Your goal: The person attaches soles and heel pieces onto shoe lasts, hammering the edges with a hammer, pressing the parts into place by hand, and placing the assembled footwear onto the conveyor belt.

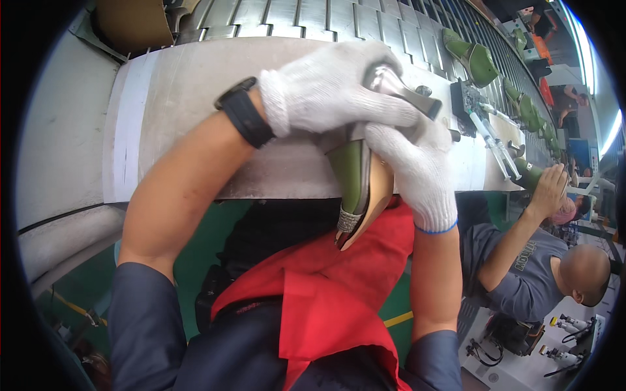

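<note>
A green high-heeled shoe (351, 174) with a tan sole and a sparkly band near its open toe hangs over the bench's near edge, toe pointing down toward me. My left hand (332, 85), in a white knit glove, is closed at its heel end, fingers around a shiny silver heel (407, 94). My right hand (417, 163), gloved too, is closed on the shoe from the right, thumb close to the left hand's fingers. Where the heel joins the shoe is hidden behind the gloves.
The pale bench (176, 111) lies under my forearms. Beyond it runs a slatted metal conveyor (313, 16) with several green shoes (481, 64) at right. White syringes (492, 143) lie right of my hands. A co-worker's hand (553, 186) holds another green shoe (527, 174).
</note>
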`<state>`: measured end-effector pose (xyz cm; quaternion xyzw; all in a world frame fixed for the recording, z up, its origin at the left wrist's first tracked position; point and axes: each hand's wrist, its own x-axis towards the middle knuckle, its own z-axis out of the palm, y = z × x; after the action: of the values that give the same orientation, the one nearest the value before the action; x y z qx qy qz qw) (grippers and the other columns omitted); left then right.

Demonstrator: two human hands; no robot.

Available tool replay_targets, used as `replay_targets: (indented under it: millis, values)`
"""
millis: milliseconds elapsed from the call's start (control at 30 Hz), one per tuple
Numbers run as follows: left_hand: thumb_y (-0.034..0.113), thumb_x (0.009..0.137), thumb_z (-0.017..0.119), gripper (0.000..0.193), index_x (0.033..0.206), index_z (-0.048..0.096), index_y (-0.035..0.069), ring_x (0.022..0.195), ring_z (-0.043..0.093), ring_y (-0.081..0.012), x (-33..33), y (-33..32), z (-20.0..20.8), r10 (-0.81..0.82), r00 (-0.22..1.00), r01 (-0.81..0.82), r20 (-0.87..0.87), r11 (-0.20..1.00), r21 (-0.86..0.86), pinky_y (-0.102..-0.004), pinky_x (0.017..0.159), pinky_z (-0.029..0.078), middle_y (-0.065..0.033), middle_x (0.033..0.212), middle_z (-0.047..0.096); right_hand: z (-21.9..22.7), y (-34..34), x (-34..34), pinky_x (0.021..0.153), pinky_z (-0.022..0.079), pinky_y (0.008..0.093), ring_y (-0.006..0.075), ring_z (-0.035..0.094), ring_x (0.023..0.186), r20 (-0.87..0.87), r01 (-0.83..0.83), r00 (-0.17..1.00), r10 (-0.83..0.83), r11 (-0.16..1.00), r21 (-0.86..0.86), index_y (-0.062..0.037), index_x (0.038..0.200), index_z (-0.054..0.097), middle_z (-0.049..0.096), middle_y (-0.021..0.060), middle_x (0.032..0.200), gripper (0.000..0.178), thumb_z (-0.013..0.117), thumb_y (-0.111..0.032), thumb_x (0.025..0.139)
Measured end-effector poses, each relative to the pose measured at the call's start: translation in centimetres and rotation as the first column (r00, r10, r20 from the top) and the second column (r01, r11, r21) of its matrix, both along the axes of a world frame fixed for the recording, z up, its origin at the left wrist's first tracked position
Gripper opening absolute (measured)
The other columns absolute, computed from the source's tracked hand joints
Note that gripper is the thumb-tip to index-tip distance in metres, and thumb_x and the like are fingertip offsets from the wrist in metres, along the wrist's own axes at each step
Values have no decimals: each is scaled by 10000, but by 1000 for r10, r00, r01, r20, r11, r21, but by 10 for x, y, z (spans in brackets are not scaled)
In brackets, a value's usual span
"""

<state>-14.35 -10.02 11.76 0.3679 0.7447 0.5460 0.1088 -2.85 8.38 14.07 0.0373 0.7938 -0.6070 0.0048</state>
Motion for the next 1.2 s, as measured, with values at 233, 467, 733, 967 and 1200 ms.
replay_targets:
  millis: [233, 467, 733, 967, 1200]
  values:
    - [303, 755, 1011, 732, 1305, 614, 28, 1114, 669, -263, 65, -97, -21, 347, 863, -346, -367, 936, 72, -406, 1021, 552, -136, 1192, 655, 15, -3, 25, 1144, 516, 507, 436, 662, 1293, -165, -135, 917, 363, 672, 728, -64, 1408, 698, 714, 216, 1370, 786, 1001, -317, 728]
    - [122, 689, 1032, 619, 1180, 660, 57, 1175, 666, -281, 113, -124, -32, 274, 887, -308, -371, 951, -34, -421, 1028, 548, -164, 1305, 671, -21, 7, -6, 1215, 477, 544, 447, 544, 1490, -412, 99, 756, 509, 534, 840, -139, 1462, 713, 616, 169, 1589, 852, 983, -128, 654]
    - [115, 831, 915, 425, 1160, 659, 33, 1349, 631, -238, 96, -96, -3, 331, 931, -315, 156, 942, -117, -404, 1170, 498, -200, 1553, 608, -24, -15, -6, 1225, 432, 564, 473, 519, 1515, -428, 12, 730, 533, 616, 788, -114, 1080, 785, 698, 162, 1487, 398, 917, -59, 708]
    - [276, 829, 936, 681, 1365, 605, 16, 1376, 627, -274, 82, -96, 3, 307, 932, -244, 191, 924, -294, -411, 1200, 492, -213, 1610, 562, -18, -14, -3, 1248, 369, 611, 481, 501, 1525, -393, -45, 736, 551, 620, 784, -109, 932, 765, 696, 154, 1482, 212, 893, -83, 765]
    - [238, 824, 856, 891, 1602, 512, -26, 1457, 598, -325, 82, -71, 5, 370, 927, -324, 60, 871, -370, -401, 1233, 458, -236, 1555, 599, -10, -29, -5, 1231, 393, 604, 476, 543, 1482, -373, -34, 784, 496, 634, 772, -86, 884, 750, 715, 162, 1427, 145, 846, -59, 779]
